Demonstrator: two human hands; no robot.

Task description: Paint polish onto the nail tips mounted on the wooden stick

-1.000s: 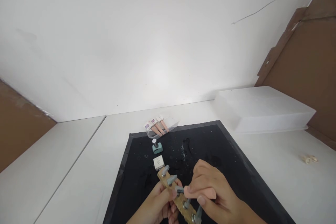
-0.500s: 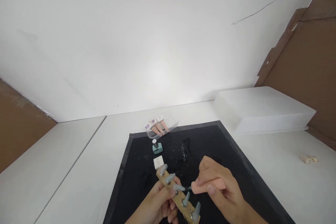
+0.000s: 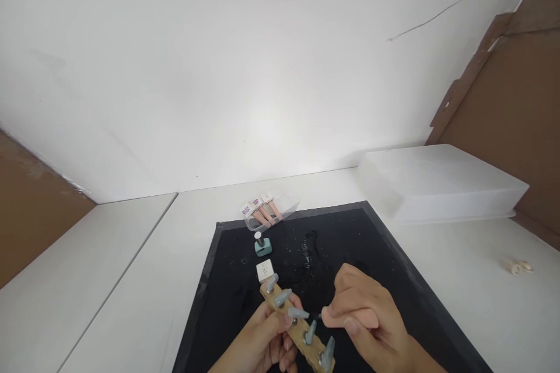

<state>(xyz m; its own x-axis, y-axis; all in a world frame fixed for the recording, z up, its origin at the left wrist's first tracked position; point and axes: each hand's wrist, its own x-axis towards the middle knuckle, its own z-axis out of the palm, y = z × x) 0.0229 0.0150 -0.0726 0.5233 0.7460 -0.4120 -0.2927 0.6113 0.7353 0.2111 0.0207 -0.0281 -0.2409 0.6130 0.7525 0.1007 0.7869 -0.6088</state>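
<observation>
In the lower middle, my left hand (image 3: 273,332) grips a tan, rough-edged bar (image 3: 298,332) from below and the side. Several long grey false nails (image 3: 298,313) stand along the bar on small metal posts. My right hand (image 3: 371,306) pinches the pink handle of a nail polish brush (image 3: 339,319). Its dark bristle end points left, just right of the middle nail and slightly apart from it, as far as I can see. A white square nail polish bottle (image 3: 264,270) sits just beyond the bar's far end.
A teal bottle with a silver-and-white top (image 3: 263,246) stands farther back on the black mat (image 3: 336,239). Behind it, a clear tray (image 3: 289,205) holds pink-handled bottles (image 3: 261,210). A translucent white box (image 3: 446,183) and small beige rings (image 3: 516,267) lie on the right.
My right hand has shifted slightly right and down with the brush, drawing its bristles away from the middle nail's tip. The left hand and the bar have stayed almost still.
</observation>
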